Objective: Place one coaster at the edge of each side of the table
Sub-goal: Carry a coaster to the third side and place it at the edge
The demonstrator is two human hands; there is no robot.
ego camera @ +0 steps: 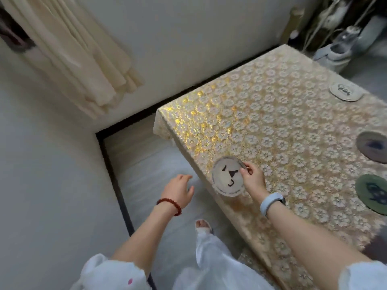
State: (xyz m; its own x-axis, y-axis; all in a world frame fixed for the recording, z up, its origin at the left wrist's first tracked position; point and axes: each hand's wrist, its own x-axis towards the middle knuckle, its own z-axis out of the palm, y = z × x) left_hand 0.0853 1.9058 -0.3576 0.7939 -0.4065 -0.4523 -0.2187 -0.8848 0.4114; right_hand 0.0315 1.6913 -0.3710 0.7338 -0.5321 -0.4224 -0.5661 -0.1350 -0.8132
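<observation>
A round cream coaster [227,176] with black face marks lies at the near left edge of the table [272,130], which wears a gold floral cloth. My right hand [252,177] pinches the coaster's right rim between thumb and fingers. My left hand [179,190] hovers over the floor to the left of the table, fingers apart, holding nothing. A pale coaster [345,92] with dark script sits near the far right edge. A grey-purple coaster [373,146] and a green coaster [372,194] lie at the frame's right side.
A white wall and a hanging cream curtain [83,65] stand to the left. A dark baseboard [117,176] borders the narrow pale floor strip beside the table. Cluttered objects [339,45] stand behind the table's far corner. My foot [203,225] shows below.
</observation>
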